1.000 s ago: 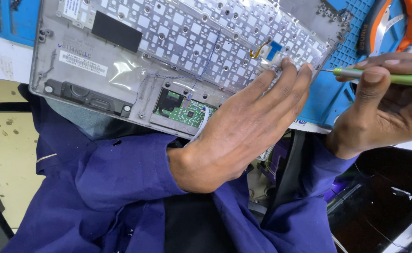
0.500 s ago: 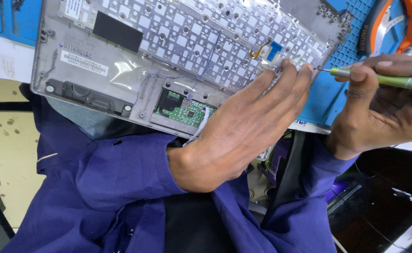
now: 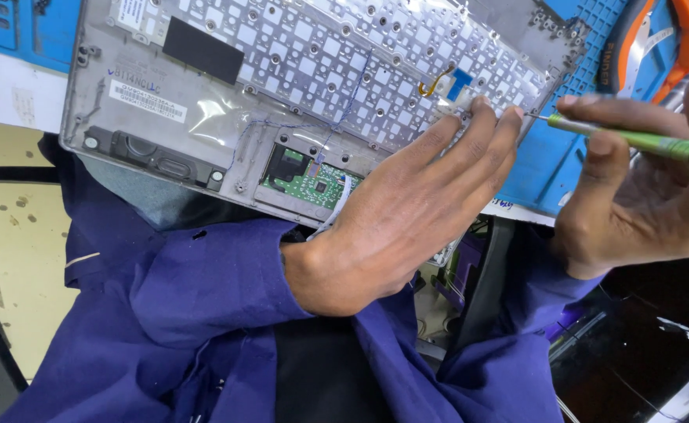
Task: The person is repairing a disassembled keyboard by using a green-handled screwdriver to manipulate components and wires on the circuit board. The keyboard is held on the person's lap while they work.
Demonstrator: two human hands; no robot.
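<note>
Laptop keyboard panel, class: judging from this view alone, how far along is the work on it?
Done: the laptop keyboard panel lies underside up, its metal backplate and green circuit board exposed. In hand: the left hand steadies the panel while the right hand holds a green screwdriver, tip at the panel's edge. Left: many screws remain in the backplate.

Not much moved, honestly. The right hand (image 3: 642,204) has shifted the green screwdriver (image 3: 623,135) a touch: a second ago its shaft sat a bit lower and ran flatter, now it slants down to the right and the tip sits right beside the left hand's (image 3: 407,227) fingertips (image 3: 509,117) at the keyboard frame's (image 3: 297,70) right edge. The right thumb has crept a little further along the handle.
</note>
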